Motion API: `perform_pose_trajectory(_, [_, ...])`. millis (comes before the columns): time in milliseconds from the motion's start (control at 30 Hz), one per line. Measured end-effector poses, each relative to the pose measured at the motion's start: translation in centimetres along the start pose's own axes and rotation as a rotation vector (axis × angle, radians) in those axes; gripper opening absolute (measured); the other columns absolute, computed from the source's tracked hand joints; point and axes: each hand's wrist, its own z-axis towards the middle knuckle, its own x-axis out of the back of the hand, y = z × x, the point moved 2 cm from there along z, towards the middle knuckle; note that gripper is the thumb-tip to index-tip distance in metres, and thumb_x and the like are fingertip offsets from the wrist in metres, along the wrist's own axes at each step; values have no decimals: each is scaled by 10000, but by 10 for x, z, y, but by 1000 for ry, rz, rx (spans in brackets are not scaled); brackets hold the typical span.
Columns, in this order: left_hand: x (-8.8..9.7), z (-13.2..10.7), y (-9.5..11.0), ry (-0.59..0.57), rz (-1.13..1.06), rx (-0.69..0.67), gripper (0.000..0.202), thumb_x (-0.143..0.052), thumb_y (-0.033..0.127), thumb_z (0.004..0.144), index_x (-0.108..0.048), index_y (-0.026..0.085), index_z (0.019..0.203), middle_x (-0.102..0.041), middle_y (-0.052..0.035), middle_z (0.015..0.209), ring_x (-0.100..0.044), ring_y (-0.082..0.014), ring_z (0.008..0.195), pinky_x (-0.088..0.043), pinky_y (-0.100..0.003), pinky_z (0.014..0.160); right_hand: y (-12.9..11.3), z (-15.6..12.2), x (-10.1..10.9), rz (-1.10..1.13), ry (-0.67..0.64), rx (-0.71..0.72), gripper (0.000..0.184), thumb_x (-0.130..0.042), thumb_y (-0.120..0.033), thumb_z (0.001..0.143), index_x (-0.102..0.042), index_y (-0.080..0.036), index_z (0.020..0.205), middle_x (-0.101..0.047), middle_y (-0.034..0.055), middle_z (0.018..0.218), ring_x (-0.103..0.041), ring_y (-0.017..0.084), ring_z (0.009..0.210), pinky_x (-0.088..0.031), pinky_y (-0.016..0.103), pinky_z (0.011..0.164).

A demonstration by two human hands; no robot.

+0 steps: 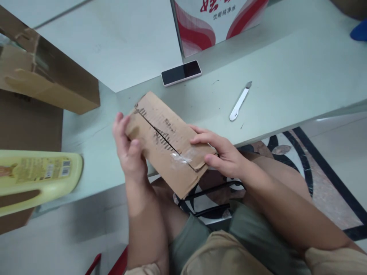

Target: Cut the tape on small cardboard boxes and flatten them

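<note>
A small brown cardboard box (160,141) is held tilted between both hands over the table's front edge. A dark seam runs along its top face between two flaps, with smudged black print around it and clear tape near the lower right end. My left hand (127,147) grips the box's left side, thumb near the top edge. My right hand (218,151) holds the right end, with fingers on the top face and the thumb at the corner. On the table to the right lies a white utility knife (240,102), its blade pointing away. The underside of the box is hidden.
A phone (181,73) lies behind the box on the pale table (286,76). Behind it stand a white panel (120,42) and a red-and-white carton (218,26). At left are an open cardboard box (65,84) and a yellow jug (40,179).
</note>
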Motion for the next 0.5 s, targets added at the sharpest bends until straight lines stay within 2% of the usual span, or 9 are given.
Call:
perform_pose_trajectory(100, [-3, 0, 1, -87, 62, -34, 495, -692, 659, 805, -703, 294, 1139, -377, -73, 1638, -274, -366, 1589, -239, -530, 1303, -4, 2, -1, -57, 32, -9, 376, -592, -512, 981, -683, -266, 1251, -617, 131, 1501, -566, 291, 1429, -474, 483, 1159])
perform_pose_trajectory(200, [-4, 0, 0, -71, 53, -25, 454, -678, 583, 804, -689, 253, 1115, -396, -111, 1586, -277, -358, 1571, -244, -518, 1289, -4, 3, 8, -130, 117, -33, 396, -528, -547, 982, -697, -272, 1211, -699, 100, 1321, -661, 281, 1227, -551, 460, 1021])
perform_pose_trajectory(267, [-4, 0, 0, -41, 48, -20, 406, -670, 516, 795, -687, 244, 1096, -434, -116, 1539, -290, -347, 1555, -243, -508, 1282, 4, 3, 21, -255, 259, -155, 413, -467, -523, 989, -696, -260, 1209, -725, 95, 1168, -684, 273, 1053, -575, 456, 906])
perform_pose_trajectory(367, [-4, 0, 1, -8, 27, -5, 380, -667, 457, 756, -690, 250, 1074, -479, -108, 1480, -313, -349, 1537, -260, -507, 1265, 22, 0, 48, -624, 491, -446, 441, -548, -463, 919, -687, -252, 1280, -676, 104, 1029, -641, 299, 928, -557, 528, 880])
perform_pose_trajectory(433, [-5, 1, 2, -3, 24, 2, 378, -664, 429, 731, -694, 258, 1067, -486, -101, 1472, -318, -345, 1534, -269, -503, 1259, 33, -3, 62, -836, 513, -585, 543, -628, -470, 852, -672, -258, 1350, -625, 129, 1060, -612, 340, 950, -534, 599, 895])
perform_pose_trajectory(500, [-5, 1, 3, -1, 24, 12, 375, -662, 410, 719, -695, 256, 1059, -479, -104, 1483, -322, -344, 1532, -272, -503, 1258, 41, -3, 70, -969, 446, -653, 563, -645, -488, 835, -686, -255, 1345, -588, 162, 1125, -587, 387, 1013, -510, 652, 905])
